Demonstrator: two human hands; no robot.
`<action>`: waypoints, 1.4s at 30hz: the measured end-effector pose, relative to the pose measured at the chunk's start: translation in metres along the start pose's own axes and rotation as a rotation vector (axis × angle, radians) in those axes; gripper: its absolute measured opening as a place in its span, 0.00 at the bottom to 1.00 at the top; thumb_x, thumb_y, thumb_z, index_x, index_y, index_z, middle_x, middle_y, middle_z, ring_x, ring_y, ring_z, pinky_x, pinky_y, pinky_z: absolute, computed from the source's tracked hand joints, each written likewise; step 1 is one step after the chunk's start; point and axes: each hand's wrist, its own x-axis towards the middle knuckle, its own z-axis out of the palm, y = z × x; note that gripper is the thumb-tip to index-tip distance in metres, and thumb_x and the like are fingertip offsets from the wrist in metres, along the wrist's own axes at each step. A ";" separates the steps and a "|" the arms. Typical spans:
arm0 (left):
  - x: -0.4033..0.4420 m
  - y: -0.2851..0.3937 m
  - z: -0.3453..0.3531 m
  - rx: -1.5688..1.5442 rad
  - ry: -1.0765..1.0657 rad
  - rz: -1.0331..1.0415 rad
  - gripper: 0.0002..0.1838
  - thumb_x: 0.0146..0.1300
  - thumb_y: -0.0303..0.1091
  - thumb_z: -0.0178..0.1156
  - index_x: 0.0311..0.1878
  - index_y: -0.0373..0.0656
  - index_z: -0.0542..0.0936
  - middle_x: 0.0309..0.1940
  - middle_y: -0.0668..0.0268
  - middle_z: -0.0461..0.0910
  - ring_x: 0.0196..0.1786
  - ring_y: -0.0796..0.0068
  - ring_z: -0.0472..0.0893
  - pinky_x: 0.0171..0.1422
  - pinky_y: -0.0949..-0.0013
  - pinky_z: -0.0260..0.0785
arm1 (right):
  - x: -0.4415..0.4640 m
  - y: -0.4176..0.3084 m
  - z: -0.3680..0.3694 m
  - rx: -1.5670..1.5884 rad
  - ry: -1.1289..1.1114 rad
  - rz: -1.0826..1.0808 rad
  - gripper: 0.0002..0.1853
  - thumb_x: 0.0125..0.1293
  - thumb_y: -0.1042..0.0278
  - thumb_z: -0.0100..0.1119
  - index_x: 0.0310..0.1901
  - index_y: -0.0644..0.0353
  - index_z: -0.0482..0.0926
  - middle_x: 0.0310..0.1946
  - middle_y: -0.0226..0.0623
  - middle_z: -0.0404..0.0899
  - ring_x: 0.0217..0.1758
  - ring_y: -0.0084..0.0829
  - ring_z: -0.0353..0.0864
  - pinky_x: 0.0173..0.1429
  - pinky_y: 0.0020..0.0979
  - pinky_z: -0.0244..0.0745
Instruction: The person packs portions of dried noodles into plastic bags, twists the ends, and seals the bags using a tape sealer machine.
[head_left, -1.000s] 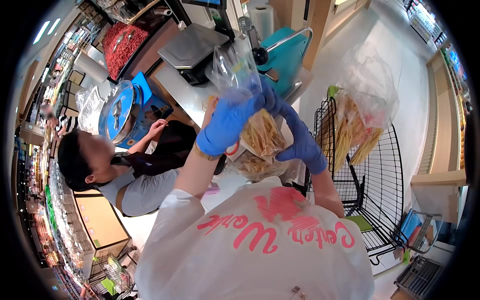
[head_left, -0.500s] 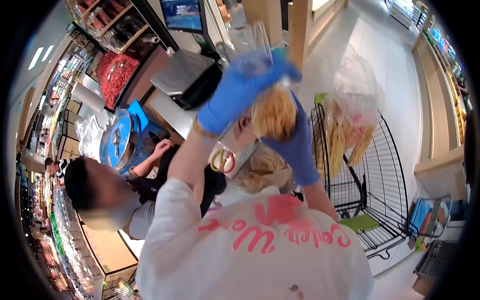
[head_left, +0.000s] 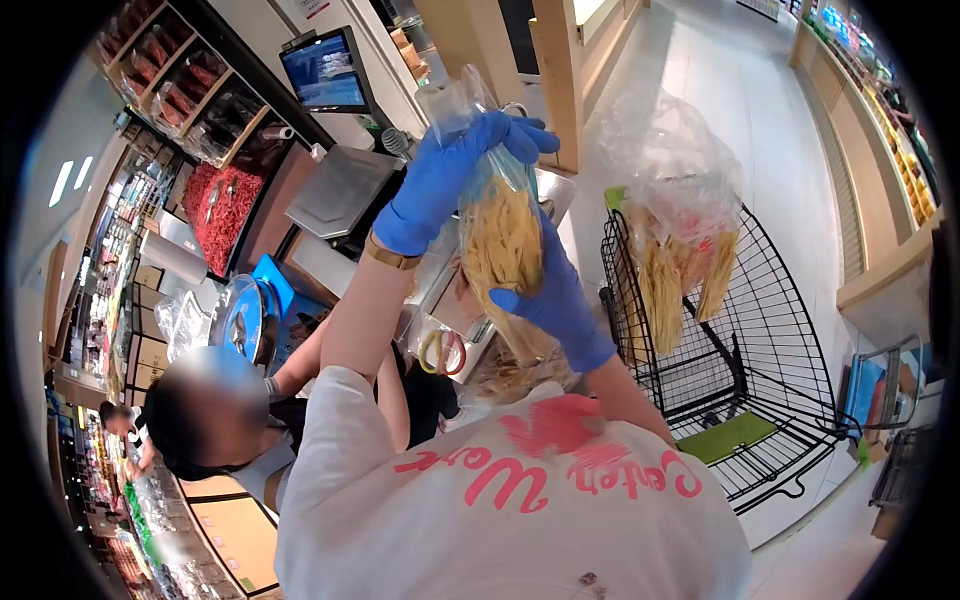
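Note:
A clear plastic bag of yellowish dried strips (head_left: 503,235) is held up in front of my chest, its loose top pointing away from me. My left hand (head_left: 450,175), in a blue glove, closes around the upper part of the bag, with some fingers reaching across it. Lower down, my blue-gloved right hand (head_left: 562,300) grips the bag from the right side, thumb over the front. Beneath the bag, a roll of tape (head_left: 442,352) and another plastic bag (head_left: 525,375) lie close to my body, partly hidden.
To the right stands a black wire cart (head_left: 770,350) with a large bag of similar strips (head_left: 665,275) at its near side. A scale (head_left: 345,190) and a screen (head_left: 325,75) are at upper left, near red goods (head_left: 222,215). A person (head_left: 215,405) is close on my left.
The bag has turned from nearly end-on to showing its length, and my right hand has shifted lower along it. The view has shifted slightly. The person on the left has moved.

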 end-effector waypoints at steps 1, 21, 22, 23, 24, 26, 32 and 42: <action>-0.003 0.003 0.001 -0.032 0.146 -0.117 0.21 0.68 0.41 0.41 0.35 0.33 0.77 0.40 0.55 0.80 0.50 0.66 0.76 0.60 0.65 0.64 | 0.004 -0.005 -0.003 -0.045 -0.045 -0.008 0.50 0.42 0.66 0.72 0.66 0.63 0.51 0.59 0.42 0.63 0.62 0.34 0.64 0.63 0.33 0.63; 0.008 0.029 -0.049 -0.612 0.462 0.122 0.15 0.68 0.41 0.43 0.25 0.47 0.64 0.17 0.74 0.55 0.24 0.78 0.59 0.44 0.71 0.62 | -0.083 0.208 -0.060 0.569 -0.137 0.695 0.36 0.61 0.31 0.40 0.60 0.52 0.65 0.49 0.34 0.74 0.54 0.30 0.72 0.55 0.35 0.71; 0.006 0.017 -0.059 -0.665 0.379 0.127 0.15 0.69 0.41 0.43 0.29 0.43 0.71 0.19 0.72 0.65 0.27 0.76 0.68 0.46 0.69 0.65 | -0.062 0.165 -0.049 0.907 0.030 0.855 0.35 0.61 0.32 0.41 0.59 0.52 0.67 0.49 0.35 0.74 0.53 0.32 0.74 0.55 0.36 0.71; 0.005 0.017 -0.054 -0.660 0.374 0.126 0.15 0.69 0.41 0.43 0.29 0.43 0.71 0.19 0.72 0.65 0.27 0.76 0.68 0.46 0.69 0.65 | -0.049 0.138 -0.041 1.247 0.207 1.004 0.35 0.61 0.32 0.42 0.58 0.53 0.68 0.49 0.37 0.75 0.51 0.34 0.76 0.56 0.38 0.71; 0.004 0.020 -0.044 -0.377 0.444 0.019 0.16 0.69 0.42 0.43 0.33 0.40 0.73 0.23 0.69 0.71 0.30 0.73 0.72 0.48 0.68 0.67 | -0.052 0.148 -0.039 1.316 0.195 0.945 0.33 0.61 0.36 0.45 0.59 0.55 0.68 0.55 0.40 0.72 0.55 0.39 0.74 0.58 0.40 0.71; -0.003 0.006 -0.047 -0.077 0.335 -0.012 0.21 0.69 0.44 0.43 0.41 0.33 0.75 0.38 0.58 0.80 0.42 0.67 0.79 0.53 0.66 0.69 | -0.066 0.151 -0.041 1.359 0.268 0.916 0.34 0.62 0.36 0.44 0.59 0.56 0.67 0.53 0.41 0.73 0.54 0.39 0.75 0.57 0.40 0.72; -0.019 -0.001 -0.028 0.054 0.269 -0.199 0.19 0.68 0.39 0.45 0.33 0.33 0.76 0.41 0.56 0.80 0.46 0.69 0.77 0.55 0.68 0.67 | -0.074 0.145 -0.051 1.311 0.384 0.924 0.29 0.64 0.41 0.45 0.55 0.57 0.69 0.52 0.40 0.74 0.51 0.39 0.77 0.55 0.41 0.73; -0.032 -0.021 -0.055 -0.006 0.522 -0.082 0.20 0.68 0.43 0.43 0.39 0.33 0.76 0.43 0.53 0.79 0.49 0.65 0.76 0.58 0.65 0.64 | -0.068 0.136 -0.066 1.140 0.516 0.839 0.26 0.65 0.46 0.47 0.55 0.58 0.70 0.50 0.39 0.76 0.49 0.37 0.78 0.54 0.39 0.74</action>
